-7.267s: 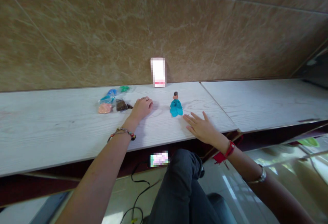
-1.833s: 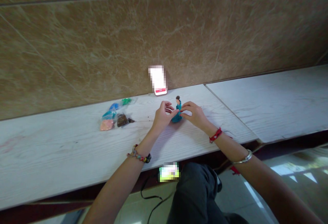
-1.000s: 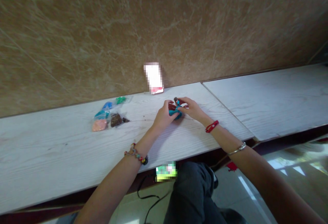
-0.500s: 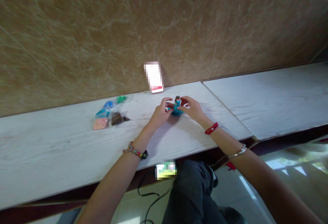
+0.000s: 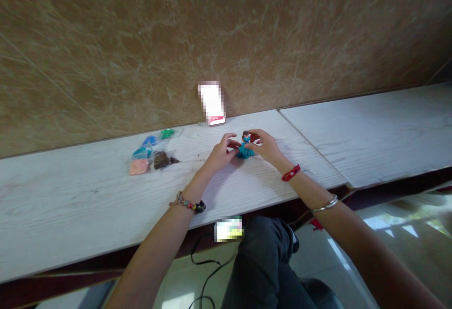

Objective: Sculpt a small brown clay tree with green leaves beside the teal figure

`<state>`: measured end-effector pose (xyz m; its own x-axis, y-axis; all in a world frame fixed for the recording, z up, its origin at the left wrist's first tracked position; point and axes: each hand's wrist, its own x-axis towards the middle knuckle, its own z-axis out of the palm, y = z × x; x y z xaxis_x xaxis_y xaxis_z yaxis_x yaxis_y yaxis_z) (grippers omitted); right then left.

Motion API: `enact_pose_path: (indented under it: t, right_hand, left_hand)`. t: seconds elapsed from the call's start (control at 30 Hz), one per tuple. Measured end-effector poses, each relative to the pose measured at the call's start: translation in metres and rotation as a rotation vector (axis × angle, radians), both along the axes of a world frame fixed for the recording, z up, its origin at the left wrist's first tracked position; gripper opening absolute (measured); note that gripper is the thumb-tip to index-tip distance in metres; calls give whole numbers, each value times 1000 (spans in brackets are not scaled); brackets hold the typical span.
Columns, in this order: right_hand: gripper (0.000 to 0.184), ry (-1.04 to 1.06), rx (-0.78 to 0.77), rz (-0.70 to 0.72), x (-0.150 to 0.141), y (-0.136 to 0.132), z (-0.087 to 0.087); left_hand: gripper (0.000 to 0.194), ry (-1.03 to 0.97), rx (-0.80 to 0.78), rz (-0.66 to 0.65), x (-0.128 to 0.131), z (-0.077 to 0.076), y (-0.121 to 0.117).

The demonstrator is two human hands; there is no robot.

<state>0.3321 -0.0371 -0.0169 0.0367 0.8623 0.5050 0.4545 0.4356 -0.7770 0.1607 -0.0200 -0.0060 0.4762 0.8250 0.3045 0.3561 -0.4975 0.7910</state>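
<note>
Cupping the small clay figure (image 5: 244, 152) from both sides, the two hands met low over the counter (image 5: 88, 215). The figure stood roughly upright between them, its brown-topped head above a wide, frilled teal skirt. The right hand (image 5: 269, 151) held it lightly at the upper body, thumb in front and fingers curled near the head, with a narrow opening between. The left hand (image 5: 221, 154) was half open, its thumb and lower fingertips at the skirt's edge and the upper finger raised; whether it gripped or only steadied the skirt, I could not tell.

The likeliest trouble, in my judgement, was in the clay itself. If it was soft, too firm a thumb at the waist could have dented the bodice or flattened the frills, and a push near the head could have bent the neck or loosened the head. With uneven support, the figure might also have leaned over.

Dark crumbs (image 5: 199, 157) lay near the left hand and might have stuck to the teal if picked up on a fingertip. Farther to the left were a brown lump (image 5: 161, 159) and bagged peach clay (image 5: 140, 166), with teal, blue and green pieces behind. A phone (image 5: 212, 101) leaned against the wall (image 5: 106, 64), beyond the hands.
</note>
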Motion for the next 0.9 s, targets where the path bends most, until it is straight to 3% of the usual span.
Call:
enact_pose_path:
  t: [0.2, 0.3, 0.37, 0.47, 0.6, 0.67, 0.8, 0.9]
  right_hand:
    - [41, -33, 54, 7, 3, -4, 3]
    - [46, -67, 136, -45, 5, -7, 6]
    - [44, -99, 235, -85, 6, -11, 8]
    - [34, -188, 395, -94, 2, -19, 10]
    - [19, -385, 531, 21, -22, -30, 11]
    - [18, -457, 491, 126, -45, -30, 13]
    - [22, -545, 185, 302, -95, -14, 16]
    - [29, -650, 10, 306, -121, 9, 15]
  left_hand:
    - [43, 45, 10, 4, -1, 0, -3]
    - [44, 124, 84, 37, -14, 5, 2]
    - [39, 211, 157, 81, -34, 9, 8]
    - [31, 272, 210, 252, -78, 13, 19]
    - [20, 293, 216, 373, -128, 7, 24]
    - [19, 329, 219, 385, -139, 4, 24]
    - [18, 372, 337, 429, -147, 6, 25]
    - [20, 352, 406, 535, -161, 9, 28]
